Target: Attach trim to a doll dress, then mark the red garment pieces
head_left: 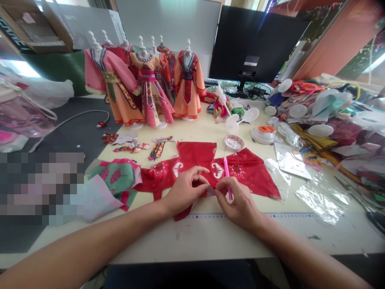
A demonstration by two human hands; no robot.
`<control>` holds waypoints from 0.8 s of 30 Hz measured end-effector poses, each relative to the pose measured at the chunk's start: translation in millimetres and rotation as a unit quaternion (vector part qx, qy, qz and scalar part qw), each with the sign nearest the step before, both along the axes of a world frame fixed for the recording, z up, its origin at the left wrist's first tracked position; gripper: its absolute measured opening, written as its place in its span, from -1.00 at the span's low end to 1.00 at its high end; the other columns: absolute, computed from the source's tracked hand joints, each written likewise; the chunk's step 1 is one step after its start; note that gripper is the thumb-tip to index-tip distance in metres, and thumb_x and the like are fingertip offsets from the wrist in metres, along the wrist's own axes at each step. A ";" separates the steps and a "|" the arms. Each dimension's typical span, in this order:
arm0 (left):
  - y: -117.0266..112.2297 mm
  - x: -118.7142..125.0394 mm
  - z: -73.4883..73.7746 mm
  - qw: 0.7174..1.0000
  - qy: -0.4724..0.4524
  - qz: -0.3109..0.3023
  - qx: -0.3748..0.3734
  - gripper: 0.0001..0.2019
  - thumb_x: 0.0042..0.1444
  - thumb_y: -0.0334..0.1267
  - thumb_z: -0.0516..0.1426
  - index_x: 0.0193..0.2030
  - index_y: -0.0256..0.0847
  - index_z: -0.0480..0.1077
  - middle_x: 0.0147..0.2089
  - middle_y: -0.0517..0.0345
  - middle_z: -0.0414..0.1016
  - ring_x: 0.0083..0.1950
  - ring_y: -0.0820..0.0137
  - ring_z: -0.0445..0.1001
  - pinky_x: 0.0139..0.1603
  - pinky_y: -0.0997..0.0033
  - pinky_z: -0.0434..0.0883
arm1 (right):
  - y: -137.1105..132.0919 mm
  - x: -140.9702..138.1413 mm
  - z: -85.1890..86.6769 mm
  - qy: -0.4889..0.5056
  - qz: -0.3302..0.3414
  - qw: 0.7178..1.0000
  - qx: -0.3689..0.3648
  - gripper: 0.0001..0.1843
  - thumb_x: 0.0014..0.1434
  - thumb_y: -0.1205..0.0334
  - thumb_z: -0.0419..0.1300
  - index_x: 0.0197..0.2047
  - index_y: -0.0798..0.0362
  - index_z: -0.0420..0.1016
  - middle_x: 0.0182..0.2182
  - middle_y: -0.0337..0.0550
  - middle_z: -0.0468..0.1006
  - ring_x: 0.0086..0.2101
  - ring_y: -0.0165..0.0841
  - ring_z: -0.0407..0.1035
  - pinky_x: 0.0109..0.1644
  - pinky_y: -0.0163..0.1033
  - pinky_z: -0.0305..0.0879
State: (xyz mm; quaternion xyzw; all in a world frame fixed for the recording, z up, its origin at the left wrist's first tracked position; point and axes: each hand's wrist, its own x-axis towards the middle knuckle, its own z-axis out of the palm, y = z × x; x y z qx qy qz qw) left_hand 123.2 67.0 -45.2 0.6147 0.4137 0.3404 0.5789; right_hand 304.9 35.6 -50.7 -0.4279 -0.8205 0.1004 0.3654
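A small red doll robe (252, 170) with white embroidered motifs lies spread flat on the pale yellow cutting mat (204, 134). My left hand (184, 189) pinches the robe's lower front edge at the middle. My right hand (239, 202) meets it there, fingertips touching the same bit of fabric, and holds a thin pink pen-like tool (227, 176) that points up and away over the robe. A red strip of cloth hangs down below my left hand.
A green and pink doll garment (116, 178) lies left of the robe. Several dressed doll stands (150, 86) line the back. A small round dish (234, 142), white plastic bases (245, 116), clear plastic bags (323, 196) and heaped fabric scraps (331, 116) fill the right.
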 end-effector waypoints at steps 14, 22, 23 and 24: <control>-2.1 -3.4 7.4 0.996 -0.051 0.028 -0.073 -0.62 0.02 -0.36 0.21 -0.01 -0.26 0.26 -0.38 0.22 0.48 -0.33 0.46 0.48 -0.28 0.48 0.39 | 0.4 -12.7 -1.8 0.025 -0.021 0.997 -0.066 -0.90 0.15 0.38 0.06 -0.27 0.01 0.20 -0.45 -0.23 0.43 -0.49 -0.42 0.34 -0.43 -0.33 0.24; -7.0 -0.8 8.3 0.999 -0.019 0.023 -0.027 -0.60 0.02 -0.36 0.19 0.03 -0.22 0.28 -0.35 0.20 0.51 -0.29 0.43 0.48 -0.24 0.44 0.41 | -1.7 -13.4 1.8 0.032 -0.022 0.998 -0.043 -0.87 0.11 0.39 0.07 -0.27 0.01 0.18 -0.46 -0.25 0.41 -0.49 -0.43 0.34 -0.43 -0.33 0.26; -6.9 -0.8 8.0 0.999 -0.018 0.020 -0.026 -0.59 0.02 -0.36 0.19 0.04 -0.22 0.28 -0.36 0.21 0.51 -0.30 0.43 0.48 -0.24 0.43 0.41 | -1.6 -13.0 1.7 0.032 -0.021 0.998 -0.044 -0.87 0.12 0.39 0.07 -0.27 0.01 0.19 -0.46 -0.25 0.41 -0.49 -0.43 0.34 -0.43 -0.34 0.26; -6.8 -0.9 7.6 0.999 -0.018 0.018 -0.026 -0.59 0.02 -0.36 0.19 0.04 -0.22 0.27 -0.36 0.21 0.51 -0.31 0.43 0.47 -0.24 0.43 0.40 | -1.4 -12.5 1.5 0.033 -0.021 0.998 -0.045 -0.87 0.12 0.39 0.07 -0.27 0.01 0.19 -0.46 -0.26 0.41 -0.49 -0.43 0.34 -0.44 -0.34 0.26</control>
